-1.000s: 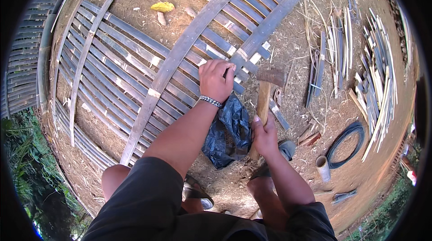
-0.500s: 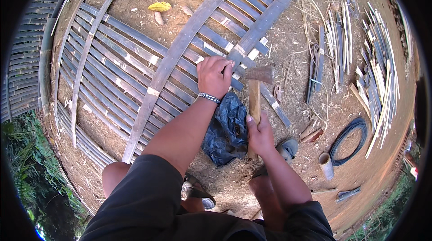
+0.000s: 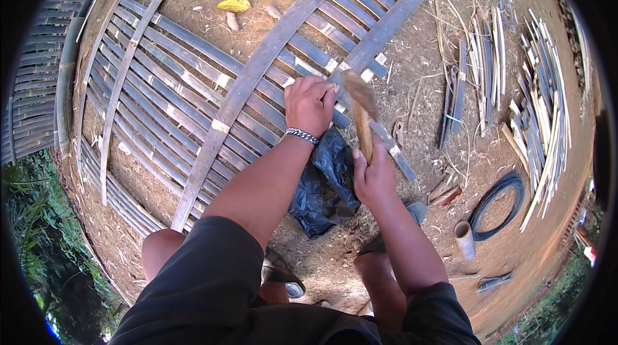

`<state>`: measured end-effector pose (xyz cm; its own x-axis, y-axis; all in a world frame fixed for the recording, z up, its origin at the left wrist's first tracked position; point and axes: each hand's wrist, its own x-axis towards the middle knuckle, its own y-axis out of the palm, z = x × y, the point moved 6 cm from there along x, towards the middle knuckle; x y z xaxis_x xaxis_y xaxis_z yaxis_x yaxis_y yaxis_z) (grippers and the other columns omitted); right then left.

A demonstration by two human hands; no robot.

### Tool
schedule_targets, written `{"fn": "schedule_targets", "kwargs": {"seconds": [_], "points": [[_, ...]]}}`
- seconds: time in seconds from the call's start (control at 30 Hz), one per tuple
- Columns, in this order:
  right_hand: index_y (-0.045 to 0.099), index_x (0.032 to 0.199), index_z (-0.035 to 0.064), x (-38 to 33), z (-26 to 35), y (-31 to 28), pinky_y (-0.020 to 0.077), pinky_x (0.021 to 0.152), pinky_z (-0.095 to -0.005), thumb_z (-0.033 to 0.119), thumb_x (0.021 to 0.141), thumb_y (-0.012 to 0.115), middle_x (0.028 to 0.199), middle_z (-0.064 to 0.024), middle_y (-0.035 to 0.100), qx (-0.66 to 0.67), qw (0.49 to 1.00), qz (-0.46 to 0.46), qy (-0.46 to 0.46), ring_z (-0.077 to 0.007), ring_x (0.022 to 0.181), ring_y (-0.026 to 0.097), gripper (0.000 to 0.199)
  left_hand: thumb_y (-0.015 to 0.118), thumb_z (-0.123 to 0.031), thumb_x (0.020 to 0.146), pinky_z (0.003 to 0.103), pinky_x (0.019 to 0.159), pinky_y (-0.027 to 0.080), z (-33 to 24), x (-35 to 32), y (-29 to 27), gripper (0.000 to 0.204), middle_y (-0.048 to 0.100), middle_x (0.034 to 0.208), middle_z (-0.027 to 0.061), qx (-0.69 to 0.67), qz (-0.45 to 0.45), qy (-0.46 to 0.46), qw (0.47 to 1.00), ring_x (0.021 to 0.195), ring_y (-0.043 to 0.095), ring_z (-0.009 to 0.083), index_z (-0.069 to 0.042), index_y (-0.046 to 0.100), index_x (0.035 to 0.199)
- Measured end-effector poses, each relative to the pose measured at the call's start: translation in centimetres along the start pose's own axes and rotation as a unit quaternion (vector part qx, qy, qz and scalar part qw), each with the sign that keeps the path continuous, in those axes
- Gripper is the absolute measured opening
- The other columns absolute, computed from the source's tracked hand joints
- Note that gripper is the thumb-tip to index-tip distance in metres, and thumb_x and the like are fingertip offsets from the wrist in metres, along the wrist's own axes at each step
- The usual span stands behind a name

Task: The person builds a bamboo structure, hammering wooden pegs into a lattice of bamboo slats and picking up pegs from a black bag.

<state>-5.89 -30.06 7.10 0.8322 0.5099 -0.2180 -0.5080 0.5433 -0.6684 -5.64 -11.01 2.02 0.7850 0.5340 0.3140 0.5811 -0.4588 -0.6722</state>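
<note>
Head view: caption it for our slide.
Right hand grips a hatchet, its head blurred; left hand at a slatted panel.

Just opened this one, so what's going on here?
A person is working bare-handed at a slatted frame on the ground. Their left hand is at the frame's edge; whether the fingers pinch something small can't be made out. The right hand grips a wooden-handled tool, its head blurred and just right of the left fingers in view. A black plastic bag lies between the forearms; loose strips and a dark coil lie off to the right.
</note>
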Motion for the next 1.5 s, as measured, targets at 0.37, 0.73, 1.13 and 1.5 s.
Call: {"fn": "schedule_targets", "kwargs": {"seconds": [0.37,0.73,1.13,1.5], "points": [[0.046,0.146,0.0026,0.6,0.0,-0.2,0.0545,0.082,-0.0545,0.018,0.102,0.059,0.116,-0.0327,0.067,-0.026,0.999,0.025,-0.021,-0.0519,0.098,0.067,0.048,0.078,-0.013,0.081,0.040,0.086,0.043,0.1,0.1,-0.2,0.005,0.069,0.091,0.0006,0.027,0.013,-0.017,0.999,0.092,0.064,0.0239,-0.011,0.074,0.081],[0.048,0.146,0.0055,0.4,1.4,-1.5,0.0549,0.078,-0.0542,0.018,0.100,0.061,0.105,-0.0281,0.070,0.011,0.998,0.055,-0.018,-0.0499,0.093,0.069,0.049,0.066,-0.004,0.079,0.043,0.092,0.046,1.4,-0.4,-0.3,0.031,0.069,0.109,0.0100,0.004,-0.007,-0.062,0.998,0.098,0.066,0.0296,-0.008,0.071,0.109],[0.048,0.145,0.0058,0.1,0.1,-0.6,0.0543,0.078,-0.0550,0.017,0.100,0.061,0.107,-0.0312,0.069,0.021,0.999,0.018,-0.017,-0.0518,0.092,0.068,0.048,0.065,-0.003,0.080,0.041,0.101,0.045,1.1,-0.5,0.2,0.033,0.068,0.130,0.0079,0.062,0.011,-0.049,0.997,0.108,0.065,0.0277,-0.007,0.077,0.110],[0.050,0.141,0.0025,0.2,0.2,-0.6,0.0551,0.078,-0.0518,0.016,0.100,0.062,0.103,-0.0276,0.069,0.017,0.995,-0.020,-0.092,-0.0491,0.091,0.068,0.045,0.061,0.005,0.078,0.042,0.101,0.046,1.2,-0.3,0.4,0.038,0.070,0.130,0.0085,0.050,0.017,-0.074,0.996,0.113,0.065,0.0291,-0.005,0.075,0.113]]}}
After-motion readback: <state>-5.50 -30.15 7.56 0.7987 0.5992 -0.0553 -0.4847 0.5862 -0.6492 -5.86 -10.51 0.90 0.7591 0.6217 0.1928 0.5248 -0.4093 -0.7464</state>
